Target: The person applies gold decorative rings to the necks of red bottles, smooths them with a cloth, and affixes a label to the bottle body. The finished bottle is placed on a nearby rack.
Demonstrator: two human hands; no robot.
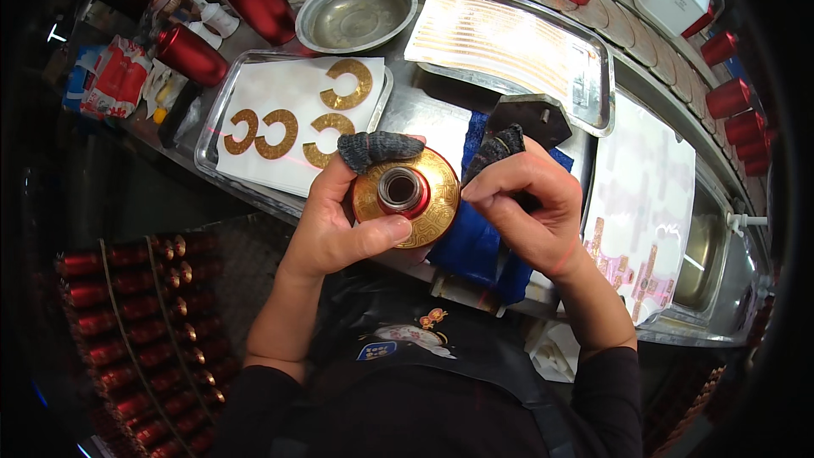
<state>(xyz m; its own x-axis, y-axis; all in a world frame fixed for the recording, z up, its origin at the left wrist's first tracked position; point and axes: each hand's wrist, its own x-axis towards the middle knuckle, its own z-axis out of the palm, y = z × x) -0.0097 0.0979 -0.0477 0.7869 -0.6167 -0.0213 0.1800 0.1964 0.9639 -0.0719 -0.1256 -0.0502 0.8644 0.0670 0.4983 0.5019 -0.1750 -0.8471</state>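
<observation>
Left hand (335, 225) wraps the red bottle (405, 195) at chest height above the blue cloth (471, 242), neck toward camera, gold collar decal on its shoulder. Right hand (526, 208), half curled and holding nothing, presses a sleeved fingertip at the decal's edge. Best smoothed outward, bottle kept steady. Spare decals (275, 131) lie in the tray (212, 131).

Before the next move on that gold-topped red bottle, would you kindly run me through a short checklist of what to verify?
1. Left hand grips the red bottle: ok.
2. Gold ring decal lies around the neck: ok.
3. Decal smooth, without bubbles: cannot tell.
4. Right hand presses the decal's edge, dark cot on the fingertip: ok.
5. Spare gold decals lie ready on the steel tray: ok.
6. Blue cloth under the bottle: ok.
</observation>
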